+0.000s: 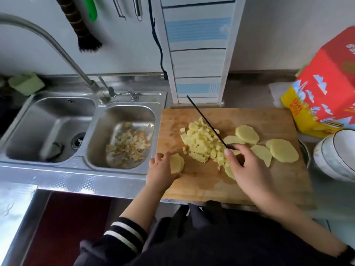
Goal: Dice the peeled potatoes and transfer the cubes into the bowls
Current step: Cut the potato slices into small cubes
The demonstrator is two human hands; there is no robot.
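Hands are working at the near edge of the cutting board (259, 120), the left hand (163, 169) pinching a small stack of potato slices (176, 163) at the board's near-left corner, fingers curled around its left side. The right hand (247, 167) is gripping the handle of a knife (206, 122), the handle hidden in the fist, and the thin dark blade is running away from it toward the far left, its long axis slanting across the pile of potato cubes (201, 144). That pile is lying between the two hands, touching the blade's line, so the held stack is sitting left of the knife and slightly nearer; I judge the next cut is calling for the stack and blade to be brought together, the left hand being the nearer one to it. To the right of the knife hand, about five uncut round slices (282, 150) are lying flat and overlapping, with one more partly hidden under the right hand. Further right, on the tabletop, a stack of white bowls (338, 156) is waiting, at least two, exact count unclear. A red and yellow bag (326, 89) is standing beyond them. Left of the board, a double sink (80, 160) is holding potato peelings (128, 143) in its right basin, with one faucet (57, 48) arching above.
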